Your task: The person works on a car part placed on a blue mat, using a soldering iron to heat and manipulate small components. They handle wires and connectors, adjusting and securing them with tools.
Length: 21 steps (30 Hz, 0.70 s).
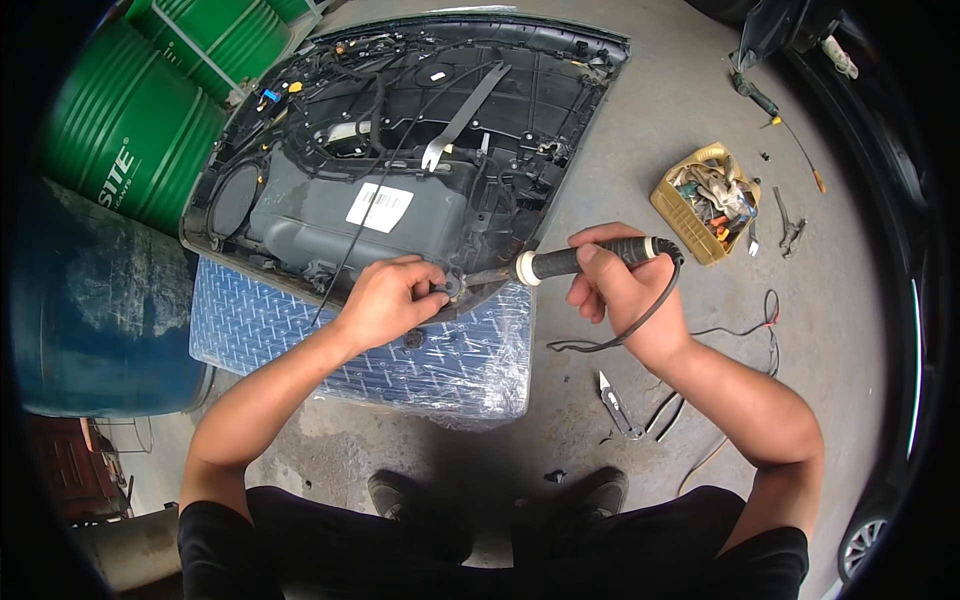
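Observation:
My right hand (pixel 625 290) grips the black handle of a soldering iron (pixel 552 264), which has pale rings and a cord at its back end. Its metal tip points left, at the near right corner of a black car door panel (pixel 400 100). Right beside that tip, my left hand (pixel 385 300) is closed in a pinch on a small dark piece; the fingers partly cover it, and its kind cannot be told. The panel lies inner side up on a wrapped blue box (pixel 290 320). Across the panel rests a forked metal pry bar (pixel 468 115).
Green drums (pixel 140 120) and a blue drum (pixel 110 300) stand at the left. Right of the panel, a yellow cut-open container (pixel 690 217) holds tools and gloves. A utility knife (pixel 618 408), pliers (pixel 664 415) and cables lie on the floor. A dark car (pixel 880 200) borders the right.

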Available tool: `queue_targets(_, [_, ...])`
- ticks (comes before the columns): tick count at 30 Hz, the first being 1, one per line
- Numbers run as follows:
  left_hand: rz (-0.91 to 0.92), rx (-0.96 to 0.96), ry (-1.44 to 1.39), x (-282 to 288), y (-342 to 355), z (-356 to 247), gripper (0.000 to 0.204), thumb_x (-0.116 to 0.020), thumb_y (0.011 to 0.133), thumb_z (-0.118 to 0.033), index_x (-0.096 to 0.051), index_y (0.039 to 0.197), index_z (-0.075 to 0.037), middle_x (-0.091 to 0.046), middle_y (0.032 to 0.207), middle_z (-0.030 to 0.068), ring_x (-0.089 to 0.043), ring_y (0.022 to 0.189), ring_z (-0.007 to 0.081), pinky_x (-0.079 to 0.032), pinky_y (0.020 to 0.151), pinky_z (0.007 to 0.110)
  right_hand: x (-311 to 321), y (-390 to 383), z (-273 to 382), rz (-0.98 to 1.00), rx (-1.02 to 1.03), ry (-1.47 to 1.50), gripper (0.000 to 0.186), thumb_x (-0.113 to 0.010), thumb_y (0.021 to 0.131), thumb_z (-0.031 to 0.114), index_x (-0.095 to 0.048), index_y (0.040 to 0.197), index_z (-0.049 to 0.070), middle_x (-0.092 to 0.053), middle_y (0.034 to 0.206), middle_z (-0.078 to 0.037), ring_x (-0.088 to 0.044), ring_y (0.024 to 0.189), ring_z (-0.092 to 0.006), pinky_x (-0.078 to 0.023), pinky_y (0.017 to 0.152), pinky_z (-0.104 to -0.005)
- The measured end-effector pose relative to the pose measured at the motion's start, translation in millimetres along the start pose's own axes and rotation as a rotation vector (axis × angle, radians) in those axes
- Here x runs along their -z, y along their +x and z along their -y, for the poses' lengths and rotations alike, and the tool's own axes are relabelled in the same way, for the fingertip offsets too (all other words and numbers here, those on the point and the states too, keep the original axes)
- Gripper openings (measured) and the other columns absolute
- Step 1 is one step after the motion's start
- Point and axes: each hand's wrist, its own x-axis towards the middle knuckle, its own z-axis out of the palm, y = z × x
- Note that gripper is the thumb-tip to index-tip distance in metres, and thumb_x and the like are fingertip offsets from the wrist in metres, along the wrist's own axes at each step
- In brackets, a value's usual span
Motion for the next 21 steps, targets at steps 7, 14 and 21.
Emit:
queue_targets(7, [0.0,0.008,0.001,-0.5,0.9,0.3,0.018,-0.076,0.079,-0.006,-0.07,0.095,0.0,-0.059,0.071,0.004,-0.055,0.057,0.0105,-0.046,0.054,0.028,-0.8,-2.0,0.9,0.02,0.009,-0.036,0.025,-0.053,0.096,0.016,-0.061,0.109,-0.003,-0.064,0.068,-0.009,-0.056,0.054,-0.0111,-0.046,0.05,-0.0261])
queue_targets(14, [-0.005,-0.005,-0.002,-0.4,1.1,0.6,0.018,-0.076,0.078,-0.004,-0.07,0.094,0.0,-0.059,0.07,0.0045,-0.055,0.057,0.0103,-0.046,0.054,0.027,-2.4,-4.3,3.6,0.018,-0.01,-0.034,0.025,-0.054,0.097,0.018,-0.06,0.109,-0.003,-0.064,0.068,-0.009,-0.056,0.054,-0.0111,-0.046,0.05,-0.0257])
queue_targets(21, [-0.008,-0.007,-0.014,-1.1,1.2,0.6,0.018,-0.076,0.078,-0.004,-0.07,0.094,0.001,-0.058,0.07,0.0045,-0.054,0.057,0.0101,-0.046,0.053,0.027,-3.3,-7.7,2.4,0.032,-0.018,0.032,0.023,-0.062,0.096,0.02,-0.06,0.105,-0.001,-0.064,0.068,-0.005,-0.056,0.056,-0.0075,-0.047,0.05,-0.0233])
